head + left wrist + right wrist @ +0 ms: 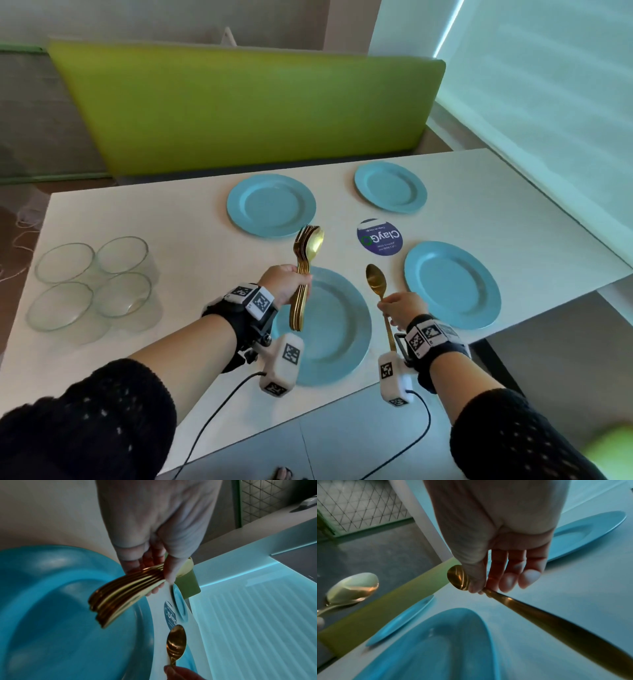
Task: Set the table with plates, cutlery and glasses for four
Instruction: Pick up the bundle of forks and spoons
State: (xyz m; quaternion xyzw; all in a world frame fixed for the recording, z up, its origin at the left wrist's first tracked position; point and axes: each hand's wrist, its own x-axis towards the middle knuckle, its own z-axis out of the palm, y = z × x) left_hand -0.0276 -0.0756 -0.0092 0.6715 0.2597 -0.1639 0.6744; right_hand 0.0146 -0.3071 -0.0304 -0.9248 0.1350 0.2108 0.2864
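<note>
Several blue plates lie on the white table [171,219]: a near plate [339,329], a right plate [452,284], a far left plate [270,205] and a far right plate [390,186]. My left hand [286,284] grips a bundle of gold cutlery [305,270], spoons and forks upright, above the near plate's left rim. The bundle's handles [120,595] fan out below the palm. My right hand [399,308] pinches a single gold spoon [376,282] by its handle [556,626], bowl up, between the near and right plates.
Several clear glasses [92,284] stand grouped at the table's left end. A round blue sticker [379,237] lies among the plates. A green bench back [246,109] runs behind the table. A window blind [548,102] is on the right.
</note>
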